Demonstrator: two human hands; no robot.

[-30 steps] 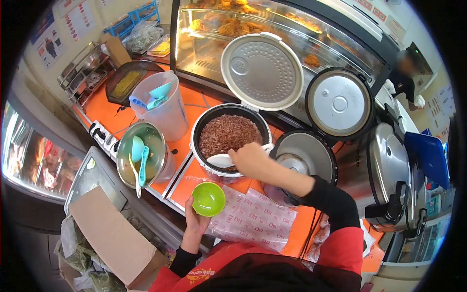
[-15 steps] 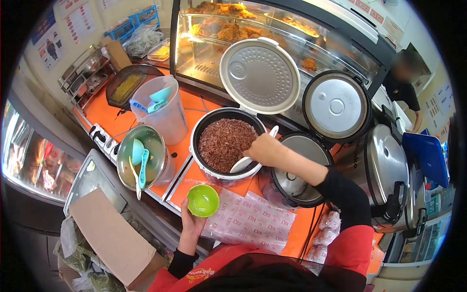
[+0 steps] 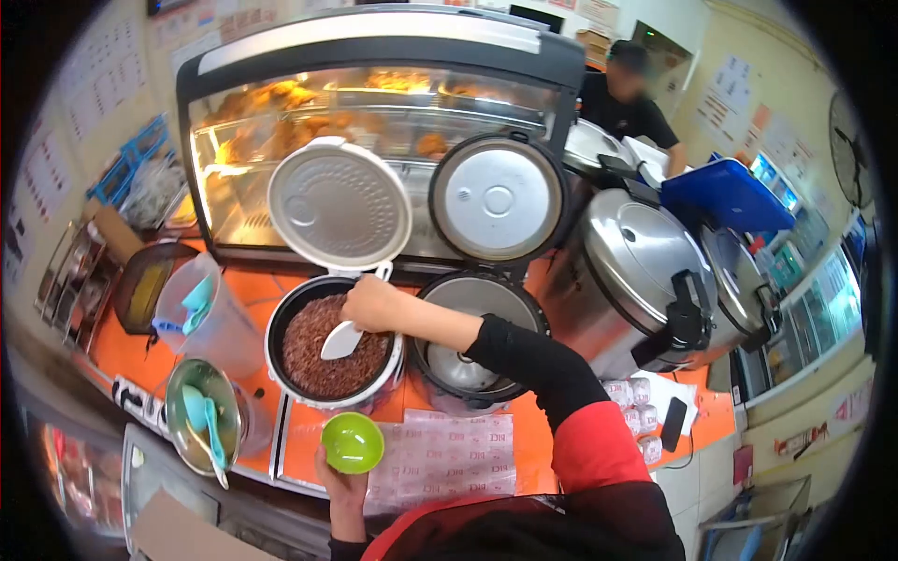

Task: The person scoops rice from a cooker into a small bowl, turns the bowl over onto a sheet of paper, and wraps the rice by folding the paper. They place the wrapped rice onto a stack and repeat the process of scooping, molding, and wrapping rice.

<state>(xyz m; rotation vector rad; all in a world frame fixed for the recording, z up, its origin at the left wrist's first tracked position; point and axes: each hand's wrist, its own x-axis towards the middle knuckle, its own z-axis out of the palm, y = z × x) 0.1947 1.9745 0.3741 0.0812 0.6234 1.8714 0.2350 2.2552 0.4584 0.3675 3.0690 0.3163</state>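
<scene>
My right hand (image 3: 372, 304) grips a white rice paddle (image 3: 340, 341) by its handle. The paddle's blade is over the reddish-brown rice (image 3: 313, 346) inside an open rice cooker (image 3: 393, 369). My left hand (image 3: 344, 484) holds a small lime-green bowl (image 3: 354, 442), its inside facing up; no rice shows in it. Beneath and right of the bowl lies printed wrapping paper (image 3: 449, 453) on the orange counter. A second open cooker (image 3: 468, 374), with a metal inner pot, stands under my right forearm.
A glass warmer (image 3: 309, 103) with fried food stands behind the cookers. To the left are a plastic jug (image 3: 206, 309) and a metal pot (image 3: 182, 439) with utensils. Large steel cookers (image 3: 627, 271), wrapped packets (image 3: 638, 411) and a phone (image 3: 672, 425) are right. A person (image 3: 627, 93) stands beyond.
The view has swung right, showing more of the counter's right side. My right hand and the paddle have shifted from the rice pot's right edge to over the rice. The bowl stays in my left hand.
</scene>
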